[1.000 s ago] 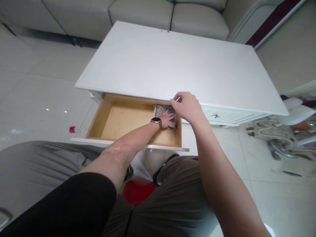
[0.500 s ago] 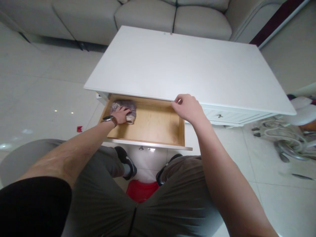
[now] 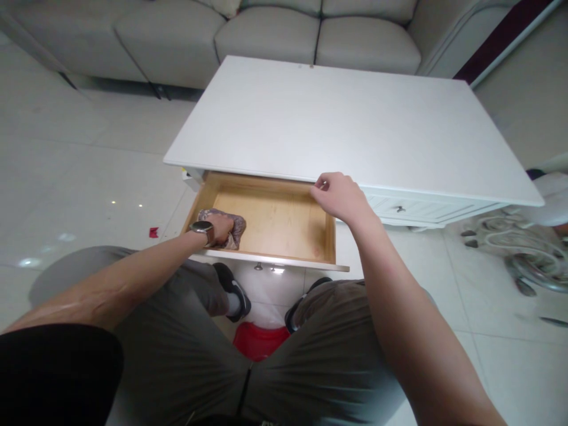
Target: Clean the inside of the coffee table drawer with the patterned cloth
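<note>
A pulled-out wooden drawer (image 3: 284,228) juts from the white coffee table (image 3: 337,118). Inside it, at the front left corner, lies a crumpled patterned purple-grey cloth (image 3: 237,228). My left hand (image 3: 220,228), with a watch on its wrist, presses down on this cloth, its fingers bunched into the fabric. At the drawer's right side, just below the tabletop edge, my right hand (image 3: 339,194) is curled over the drawer's side wall; its fingertips are partly hidden.
Behind the table stands a grey sofa (image 3: 266,38). A second drawer with a small knob (image 3: 400,209) is closed on the right. A red plastic object (image 3: 260,342) lies between my feet. Cables and metal items (image 3: 523,248) lie on the floor at the right.
My left hand has slid the cloth from the back left of the drawer toward its front left corner, bunching it. My right hand stays at the drawer's side. The view has shifted slightly.
</note>
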The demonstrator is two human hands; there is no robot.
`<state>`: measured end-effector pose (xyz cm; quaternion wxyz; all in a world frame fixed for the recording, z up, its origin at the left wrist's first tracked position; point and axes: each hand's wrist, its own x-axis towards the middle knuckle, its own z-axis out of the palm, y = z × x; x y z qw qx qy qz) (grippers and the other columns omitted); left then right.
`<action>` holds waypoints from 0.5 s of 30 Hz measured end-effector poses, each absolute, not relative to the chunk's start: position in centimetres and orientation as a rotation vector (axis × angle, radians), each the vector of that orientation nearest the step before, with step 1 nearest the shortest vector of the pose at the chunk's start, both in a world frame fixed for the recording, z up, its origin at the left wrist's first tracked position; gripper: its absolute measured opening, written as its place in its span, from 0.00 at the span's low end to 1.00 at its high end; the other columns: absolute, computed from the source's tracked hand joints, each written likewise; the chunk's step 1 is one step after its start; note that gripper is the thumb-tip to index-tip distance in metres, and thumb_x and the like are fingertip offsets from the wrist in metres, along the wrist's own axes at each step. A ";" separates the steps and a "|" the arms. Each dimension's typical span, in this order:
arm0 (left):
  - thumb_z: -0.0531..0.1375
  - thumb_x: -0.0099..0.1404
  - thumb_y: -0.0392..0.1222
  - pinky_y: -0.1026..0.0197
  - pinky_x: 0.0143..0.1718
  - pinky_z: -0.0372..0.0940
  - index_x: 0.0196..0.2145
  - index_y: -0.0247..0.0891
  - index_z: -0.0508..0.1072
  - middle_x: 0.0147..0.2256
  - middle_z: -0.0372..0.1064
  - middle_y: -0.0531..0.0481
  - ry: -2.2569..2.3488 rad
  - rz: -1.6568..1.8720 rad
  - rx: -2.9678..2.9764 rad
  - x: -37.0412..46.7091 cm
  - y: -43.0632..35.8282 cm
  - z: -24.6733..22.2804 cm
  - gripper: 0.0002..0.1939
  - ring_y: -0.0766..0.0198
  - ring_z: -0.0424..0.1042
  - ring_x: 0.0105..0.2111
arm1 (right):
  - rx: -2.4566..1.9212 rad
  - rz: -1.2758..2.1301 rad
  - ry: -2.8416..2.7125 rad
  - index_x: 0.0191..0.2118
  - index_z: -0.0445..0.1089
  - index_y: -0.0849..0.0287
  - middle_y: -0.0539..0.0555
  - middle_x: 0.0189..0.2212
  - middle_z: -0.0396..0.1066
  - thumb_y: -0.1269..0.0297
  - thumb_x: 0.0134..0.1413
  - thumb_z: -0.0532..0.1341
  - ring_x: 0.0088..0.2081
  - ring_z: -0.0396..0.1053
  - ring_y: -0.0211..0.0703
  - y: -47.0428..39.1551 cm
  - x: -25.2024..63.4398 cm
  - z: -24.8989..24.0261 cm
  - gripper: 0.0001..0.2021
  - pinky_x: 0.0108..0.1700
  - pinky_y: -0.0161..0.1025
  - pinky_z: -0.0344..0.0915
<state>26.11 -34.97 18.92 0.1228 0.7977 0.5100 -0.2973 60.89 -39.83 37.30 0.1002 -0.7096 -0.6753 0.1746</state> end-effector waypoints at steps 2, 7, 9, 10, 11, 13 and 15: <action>0.73 0.46 0.41 0.44 0.57 0.68 0.31 0.35 0.83 0.44 0.81 0.35 1.493 -0.837 2.347 26.1 -35.2 18.8 0.13 0.36 0.76 0.51 | -2.085 0.525 -2.013 0.43 0.79 0.52 0.60 0.45 0.79 0.57 0.60 0.59 0.48 0.75 0.58 -39.8 60.9 37.2 0.13 0.52 0.51 0.69; 0.74 0.43 0.39 0.50 0.54 0.68 0.32 0.41 0.83 0.41 0.82 0.46 1.487 -0.756 2.295 28.3 -34.3 18.6 0.15 0.45 0.77 0.47 | -2.147 0.523 -2.038 0.45 0.79 0.53 0.61 0.48 0.80 0.58 0.59 0.59 0.50 0.75 0.57 -38.8 61.7 35.8 0.14 0.53 0.50 0.70; 0.73 0.43 0.39 0.53 0.53 0.67 0.34 0.43 0.83 0.42 0.82 0.45 1.441 -0.717 2.322 30.6 -34.1 18.5 0.16 0.46 0.77 0.48 | -2.195 0.528 -2.058 0.46 0.79 0.55 0.61 0.49 0.80 0.58 0.58 0.59 0.50 0.76 0.57 -37.9 62.3 34.7 0.15 0.53 0.49 0.70; 0.73 0.44 0.39 0.54 0.53 0.67 0.35 0.43 0.83 0.43 0.82 0.45 1.415 -0.693 2.347 32.2 -34.1 18.4 0.16 0.47 0.77 0.48 | -2.210 0.529 -2.075 0.47 0.79 0.55 0.62 0.49 0.80 0.59 0.58 0.59 0.51 0.76 0.56 -37.4 62.6 34.1 0.15 0.53 0.49 0.70; 0.72 0.45 0.40 0.55 0.53 0.67 0.36 0.44 0.83 0.44 0.82 0.45 1.391 -0.663 2.370 33.9 -34.2 18.3 0.16 0.47 0.77 0.49 | -2.223 0.533 -2.093 0.47 0.79 0.56 0.62 0.50 0.79 0.59 0.59 0.59 0.52 0.76 0.56 -36.9 62.9 33.4 0.16 0.54 0.48 0.70; 0.71 0.51 0.43 0.54 0.53 0.67 0.41 0.45 0.83 0.45 0.81 0.44 1.317 -0.534 2.438 37.9 -34.9 17.9 0.17 0.47 0.77 0.50 | -2.270 0.557 -2.119 0.49 0.78 0.59 0.63 0.51 0.79 0.58 0.60 0.59 0.53 0.75 0.56 -35.9 63.5 31.8 0.17 0.55 0.47 0.70; 0.69 0.56 0.47 0.53 0.54 0.67 0.49 0.46 0.81 0.48 0.80 0.44 1.213 -0.384 2.492 42.3 -36.1 17.2 0.22 0.48 0.76 0.51 | -2.360 0.610 -2.111 0.54 0.76 0.63 0.67 0.54 0.77 0.58 0.61 0.60 0.55 0.75 0.57 -35.3 64.3 29.8 0.20 0.57 0.46 0.69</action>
